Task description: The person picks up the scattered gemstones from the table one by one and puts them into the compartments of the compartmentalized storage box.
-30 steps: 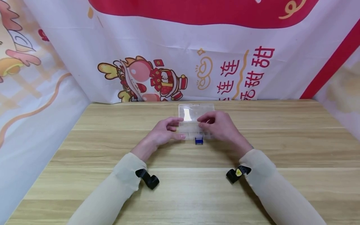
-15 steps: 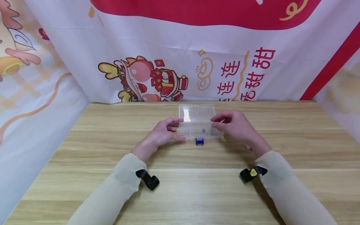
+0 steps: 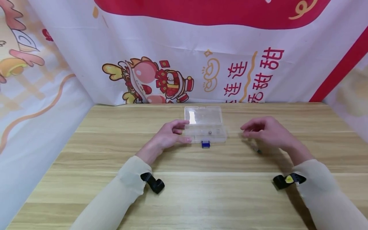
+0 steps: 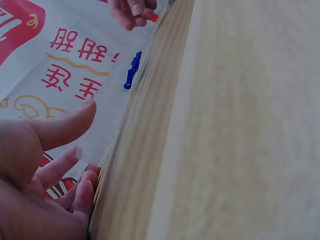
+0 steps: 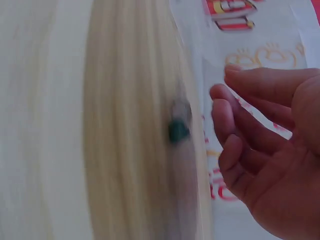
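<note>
In the head view, the left hand (image 3: 170, 134) holds the left end of the open clear box (image 3: 216, 139) on the table (image 3: 184, 195), covering its edge; the right hand (image 3: 265, 131) hangs beside it. The left wrist view shows the blue latch (image 4: 132, 71) edge-on. In the right wrist view, the right fingers curl loosely, narrowly parted, near a blurred dark-green thing (image 5: 178, 130).

Wood-grain table (image 3: 207, 188), white cloth backdrop (image 3: 178, 41), cartoon figure (image 3: 155, 81), red lettering (image 3: 261, 80)
</note>
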Available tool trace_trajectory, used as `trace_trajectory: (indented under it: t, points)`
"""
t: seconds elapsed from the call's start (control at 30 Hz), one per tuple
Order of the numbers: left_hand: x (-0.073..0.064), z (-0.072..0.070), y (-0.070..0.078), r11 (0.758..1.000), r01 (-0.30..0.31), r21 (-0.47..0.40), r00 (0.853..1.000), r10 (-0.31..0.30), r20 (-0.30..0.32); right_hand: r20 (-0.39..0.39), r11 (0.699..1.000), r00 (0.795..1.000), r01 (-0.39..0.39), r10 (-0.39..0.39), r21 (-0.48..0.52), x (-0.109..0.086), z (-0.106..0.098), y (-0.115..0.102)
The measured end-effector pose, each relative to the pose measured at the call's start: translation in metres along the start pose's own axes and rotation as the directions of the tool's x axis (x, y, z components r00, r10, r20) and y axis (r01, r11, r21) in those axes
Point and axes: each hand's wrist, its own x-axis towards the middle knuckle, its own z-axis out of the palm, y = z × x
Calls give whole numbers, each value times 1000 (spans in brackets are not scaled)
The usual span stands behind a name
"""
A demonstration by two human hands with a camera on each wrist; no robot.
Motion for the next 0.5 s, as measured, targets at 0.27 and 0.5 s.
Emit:
trace_trajectory:
  t: [0.27,0.5]
  points:
    - [-1,1,0,1000,-1,3,1000,1,-2,124,999,991,-46,42,27,-9,-13,24]
    - [-1,0,0,1000,11,8,1000,-11,-7,193,995,979,-84,71,57,-9,-15,31]
